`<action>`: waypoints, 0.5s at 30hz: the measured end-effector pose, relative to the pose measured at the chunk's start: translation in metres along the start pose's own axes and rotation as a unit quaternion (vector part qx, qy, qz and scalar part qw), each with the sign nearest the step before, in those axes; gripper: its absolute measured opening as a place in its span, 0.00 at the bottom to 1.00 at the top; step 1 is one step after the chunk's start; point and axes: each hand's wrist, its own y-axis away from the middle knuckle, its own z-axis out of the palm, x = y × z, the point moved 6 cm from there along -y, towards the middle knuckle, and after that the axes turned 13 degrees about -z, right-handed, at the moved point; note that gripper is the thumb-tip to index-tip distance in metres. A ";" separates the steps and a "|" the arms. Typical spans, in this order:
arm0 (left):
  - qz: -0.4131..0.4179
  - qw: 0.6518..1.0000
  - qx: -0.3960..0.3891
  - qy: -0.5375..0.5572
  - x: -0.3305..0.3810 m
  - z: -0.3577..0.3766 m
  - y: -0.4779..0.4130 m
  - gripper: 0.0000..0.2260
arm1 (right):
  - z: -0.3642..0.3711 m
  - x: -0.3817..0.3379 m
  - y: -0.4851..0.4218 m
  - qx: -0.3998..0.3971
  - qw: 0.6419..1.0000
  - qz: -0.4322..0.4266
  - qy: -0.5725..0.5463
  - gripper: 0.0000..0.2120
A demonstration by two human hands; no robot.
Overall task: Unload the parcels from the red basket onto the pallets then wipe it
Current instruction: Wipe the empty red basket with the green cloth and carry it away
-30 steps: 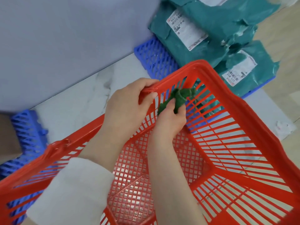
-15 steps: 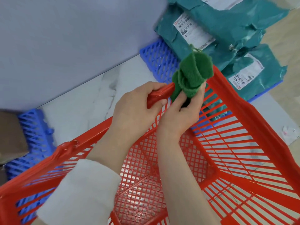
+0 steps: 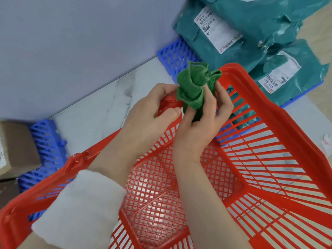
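The red basket [image 3: 269, 159] fills the lower frame, tilted up on the floor, with nothing inside it. My left hand [image 3: 149, 119] grips the basket's far rim near its corner. My right hand [image 3: 203, 126] holds a bunched green cloth [image 3: 194, 87] upright just above that rim, beside my left hand. Several teal parcels [image 3: 251, 33] with white labels lie on a blue pallet [image 3: 172, 56] at the top right.
A second blue pallet [image 3: 48, 141] sits at the left with a brown cardboard box [image 3: 16, 148] on it. A grey wall [image 3: 71, 42] runs behind. Marble floor [image 3: 100, 108] shows between the two pallets. A small white scrap [image 3: 327, 142] lies at the right edge.
My right hand has lifted the green cloth from the inside of the basket's far wall to above the rim. My left hand keeps its hold on the rim.
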 end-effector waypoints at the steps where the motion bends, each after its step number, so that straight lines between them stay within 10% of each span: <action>1: 0.002 1.000 0.001 0.012 0.000 0.000 0.001 0.19 | 0.002 -0.005 0.004 0.000 1.000 -0.016 -0.007 0.16; 6: -0.002 0.999 0.014 0.040 0.004 -0.001 0.003 0.24 | 0.002 -0.018 0.022 -0.081 0.995 -0.051 -0.019 0.20; 15: -0.027 0.999 0.026 0.006 0.004 -0.002 0.004 0.21 | 0.005 0.055 0.007 0.041 0.990 0.099 0.088 0.12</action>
